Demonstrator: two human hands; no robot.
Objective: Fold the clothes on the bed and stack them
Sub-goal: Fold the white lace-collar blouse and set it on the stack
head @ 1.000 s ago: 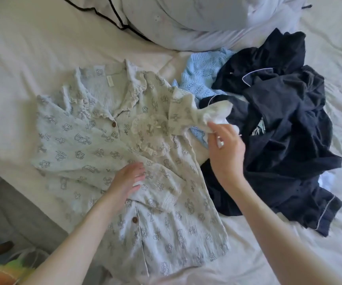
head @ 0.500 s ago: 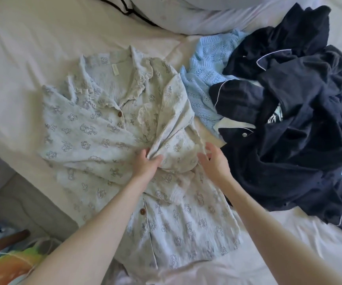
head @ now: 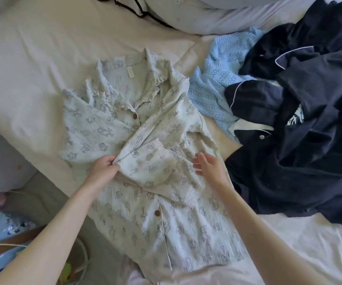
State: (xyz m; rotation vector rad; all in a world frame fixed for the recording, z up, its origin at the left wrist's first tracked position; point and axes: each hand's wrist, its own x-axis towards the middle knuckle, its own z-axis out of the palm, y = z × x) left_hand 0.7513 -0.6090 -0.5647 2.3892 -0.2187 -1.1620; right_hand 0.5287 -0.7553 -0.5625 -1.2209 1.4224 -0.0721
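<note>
Seen from the head camera, a pale printed pyjama shirt [head: 149, 165] lies front-up on the bed [head: 32, 64], collar toward the far side and hem hanging near the bed's near edge, spread flat so its sides can be turned in. The left hand [head: 102, 168] pinches the cuff end of a sleeve that is folded across the shirt's chest, thumb and fingers closed on the cloth, apparently to draw it straight and keep the fold from slipping. The right hand [head: 209, 167] hovers just above the shirt's right side, fingers spread and relaxed, gripping nothing; it looks poised to smooth the sleeve or press it down. The shirt appears only part folded: the sleeves are brought in but the body is still at full length. To the right, a light blue knit [head: 217, 89] lies crumpled on the bed, partly under a heap of dark navy clothes [head: 301, 145] with white piping, both unfolded and evidently waiting their turn. A white pillow [head: 217, 15] sits at the far side. No stack of folded clothes is visible, so the task seems to be in its early part.
</note>
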